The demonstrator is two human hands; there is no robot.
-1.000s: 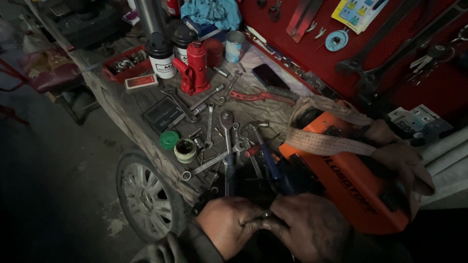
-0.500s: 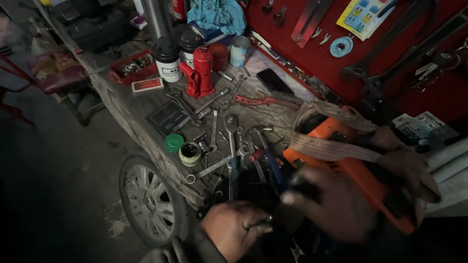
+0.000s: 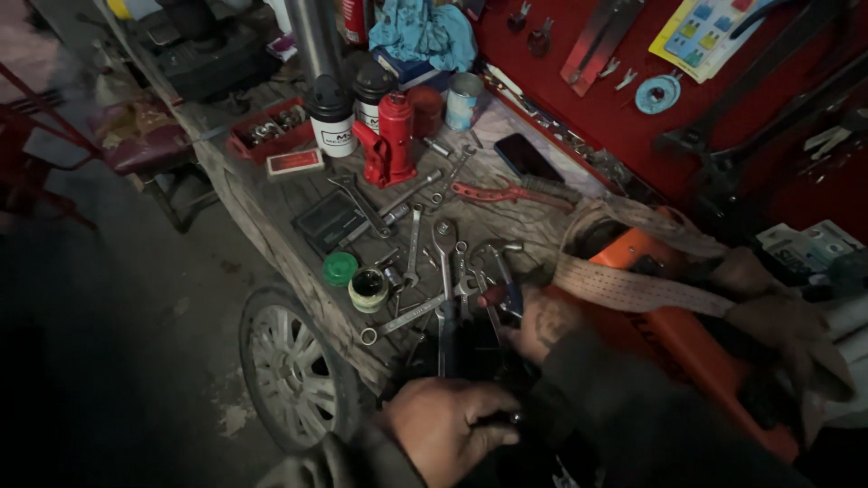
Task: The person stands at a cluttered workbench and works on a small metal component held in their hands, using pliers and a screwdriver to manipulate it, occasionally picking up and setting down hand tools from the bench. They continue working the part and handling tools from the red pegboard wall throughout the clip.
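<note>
A dark object (image 3: pixel 479 361), too dim to identify, sits at the near edge of the wooden workbench (image 3: pixel 271 217), gripped from below by the left hand (image 3: pixel 448 429) with fingers curled around it. The right hand (image 3: pixel 542 321) reaches among the wrenches (image 3: pixel 443 262) beside a red-handled tool (image 3: pixel 495 294); its grip cannot be told. An orange case (image 3: pixel 678 334) lies just to the right, a car wheel (image 3: pixel 289 366) below the bench

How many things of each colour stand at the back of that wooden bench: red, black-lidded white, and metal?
Red hydraulic bottle jack: 1
Red shallow tray of small parts: 1
Black-lidded white plastic tubs: 2
Metal tin can: 1
Total: 5
</note>
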